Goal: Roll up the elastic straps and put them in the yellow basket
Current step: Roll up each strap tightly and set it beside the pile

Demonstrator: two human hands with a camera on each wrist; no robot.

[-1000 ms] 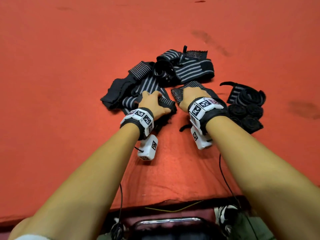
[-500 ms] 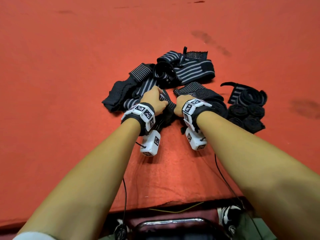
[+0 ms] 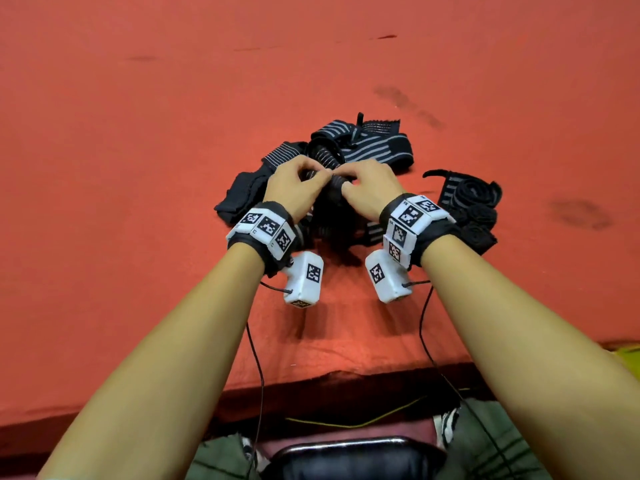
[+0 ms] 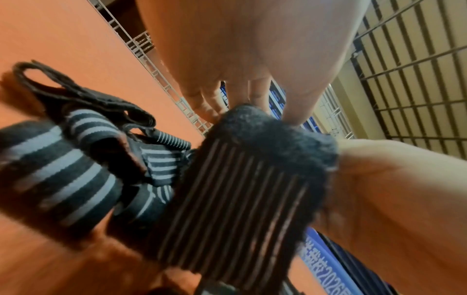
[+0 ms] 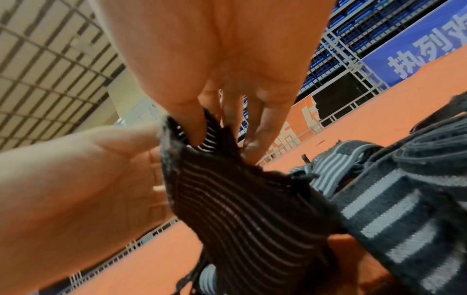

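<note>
Presently, item one: red cloth-covered table point(image 3: 138, 202), filling most of the head view, stained at upper right.

Item two: loose heap of black elastic straps with grey stripes point(image 3: 367, 147), centre of frame, unrolled and overlapping.

Item three: cluster of finished black strap rolls point(image 3: 474, 216), right of centre, just beside the heap, resting on the cloth and not yet in any basket. A yellow patch at the lower right edge of the head view may be the basket; too little shows to tell.

Item four: one black ribbed elastic strap with a fuzzy fastening end point(image 4: 252, 179), now raised off the table between both hands, its tail trailing down toward the heap. Half a second ago both hands lay low on the pile, pressing into it; they have since come up and drawn together with this single strap separated out.

Item five: left hand point(image 3: 294, 188), thumb and fingertips closed in a pinch on the fuzzy end.

Item six: right hand point(image 3: 367, 188), fingers point(image 5: 192, 123) curled over the same end from the opposite side, folding its edge inward.

Judgement: selection is done and the first turn of a new roll is beginning; several straps remain to roll, and basket placement is outstanding for all.
</note>
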